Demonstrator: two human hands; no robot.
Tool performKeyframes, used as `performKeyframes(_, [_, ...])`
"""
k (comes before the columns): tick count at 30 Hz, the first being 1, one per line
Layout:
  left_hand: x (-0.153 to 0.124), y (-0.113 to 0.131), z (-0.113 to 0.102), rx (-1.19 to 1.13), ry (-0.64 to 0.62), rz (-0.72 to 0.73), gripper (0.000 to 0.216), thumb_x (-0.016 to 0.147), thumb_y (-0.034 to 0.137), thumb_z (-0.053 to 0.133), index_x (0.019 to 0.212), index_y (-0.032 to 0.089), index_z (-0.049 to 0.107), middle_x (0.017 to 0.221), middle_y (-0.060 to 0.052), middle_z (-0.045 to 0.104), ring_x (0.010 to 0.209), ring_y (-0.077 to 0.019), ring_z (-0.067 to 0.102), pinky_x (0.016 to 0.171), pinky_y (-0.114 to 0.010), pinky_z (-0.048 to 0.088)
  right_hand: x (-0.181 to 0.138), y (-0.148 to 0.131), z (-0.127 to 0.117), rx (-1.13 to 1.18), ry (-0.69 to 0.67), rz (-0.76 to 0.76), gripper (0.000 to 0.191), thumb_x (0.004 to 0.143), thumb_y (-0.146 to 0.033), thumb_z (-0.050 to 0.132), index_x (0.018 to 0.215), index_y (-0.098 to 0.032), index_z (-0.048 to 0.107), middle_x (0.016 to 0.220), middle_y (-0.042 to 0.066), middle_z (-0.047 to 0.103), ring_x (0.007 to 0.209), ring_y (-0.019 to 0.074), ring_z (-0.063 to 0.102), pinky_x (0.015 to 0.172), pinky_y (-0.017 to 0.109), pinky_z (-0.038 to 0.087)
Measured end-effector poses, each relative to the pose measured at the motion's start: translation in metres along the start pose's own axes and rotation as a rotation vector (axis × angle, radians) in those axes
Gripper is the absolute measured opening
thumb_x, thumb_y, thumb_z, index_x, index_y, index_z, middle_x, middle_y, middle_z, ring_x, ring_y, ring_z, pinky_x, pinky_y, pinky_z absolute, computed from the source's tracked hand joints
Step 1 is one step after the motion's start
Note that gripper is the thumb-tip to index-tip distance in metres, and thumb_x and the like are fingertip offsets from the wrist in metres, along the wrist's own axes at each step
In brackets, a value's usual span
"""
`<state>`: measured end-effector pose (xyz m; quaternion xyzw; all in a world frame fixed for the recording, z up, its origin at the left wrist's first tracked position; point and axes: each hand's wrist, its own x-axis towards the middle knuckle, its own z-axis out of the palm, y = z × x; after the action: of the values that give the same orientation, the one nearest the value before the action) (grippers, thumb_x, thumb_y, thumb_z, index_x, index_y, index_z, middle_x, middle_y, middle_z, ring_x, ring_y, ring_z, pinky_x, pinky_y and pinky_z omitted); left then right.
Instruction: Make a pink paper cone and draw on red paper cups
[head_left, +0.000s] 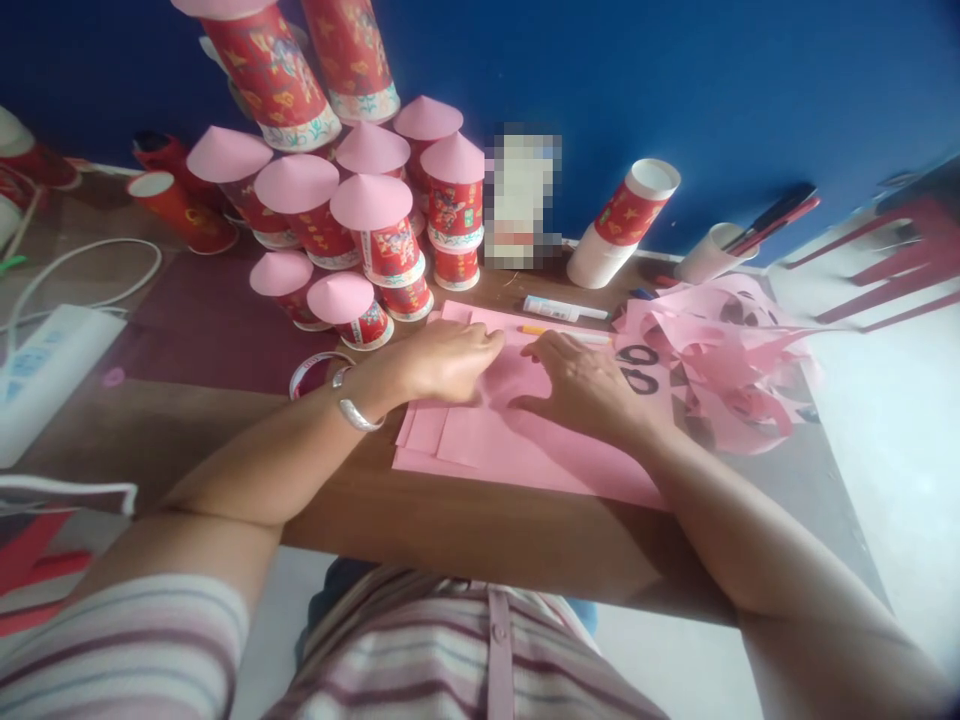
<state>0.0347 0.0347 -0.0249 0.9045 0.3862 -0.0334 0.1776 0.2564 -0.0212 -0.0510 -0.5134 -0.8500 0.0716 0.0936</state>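
My left hand (442, 362) rests on a stack of pink paper sheets (517, 445) on the wooden table (465, 520). Its fingers are curled and pinched onto a small pink paper piece (517, 378). A silver bracelet (354, 408) circles that wrist. My right hand (585, 385) lies on the same pink piece from the other side, fingers bent and pressing it down. An orange pen (562, 333) lies just beyond my fingers. Black-handled scissors (637, 368) lie to the right of my right hand.
Several red paper cups with pink cone lids (371, 215) stand stacked behind the paper. A tangle of pink paper offcuts (720, 350) lies at the right. A glue stick (562, 309), a tape roll (319, 368), a pen holder cup (712, 252) and a power strip (45, 370) are about.
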Motion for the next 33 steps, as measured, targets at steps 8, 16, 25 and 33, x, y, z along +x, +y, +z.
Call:
performKeyframes(8, [0.006,-0.005,0.002,-0.036,-0.028,-0.018,0.035,0.058,0.032,0.081,0.085,0.024,0.060,0.069,-0.003,0.063,0.065,-0.0269,0.064,0.062,-0.036,0.046,-0.004,-0.020,-0.008,-0.086,-0.164,0.074,0.045,0.081,-0.055,0.080,0.105,-0.022,0.062,0.107,0.010,0.069,0.089,0.0279,0.069,0.066,0.034,0.045])
performKeyframes(16, [0.006,-0.012,0.004,-0.173,-0.008,0.027,0.020,0.059,0.031,0.077,0.072,0.025,0.063,0.082,-0.003,0.069,0.071,-0.0238,0.064,0.072,-0.037,0.046,0.000,-0.021,-0.008,-0.065,-0.229,0.154,0.047,0.078,-0.055,0.084,0.100,-0.021,0.061,0.102,0.010,0.072,0.087,0.0280,0.070,0.067,0.034,0.043])
performKeyframes(25, [0.002,-0.004,-0.013,0.040,-0.114,-0.044,0.037,0.076,0.042,0.066,0.106,0.021,0.063,0.100,-0.010,0.071,0.090,-0.0298,0.067,0.072,-0.038,0.044,0.003,-0.020,-0.015,0.032,-0.287,0.205,0.032,0.083,-0.043,0.081,0.097,-0.021,0.062,0.103,0.009,0.075,0.090,0.0261,0.070,0.072,0.033,0.043])
performKeyframes(33, [0.004,0.002,-0.022,-0.077,-0.218,-0.078,0.042,0.075,0.041,0.068,0.111,0.020,0.064,0.099,-0.008,0.073,0.083,-0.0245,0.066,0.067,-0.034,0.041,-0.001,-0.011,-0.009,0.219,-0.202,0.166,0.015,0.089,-0.019,0.068,0.101,-0.022,0.060,0.092,0.005,0.074,0.081,0.0213,0.068,0.067,0.031,0.042])
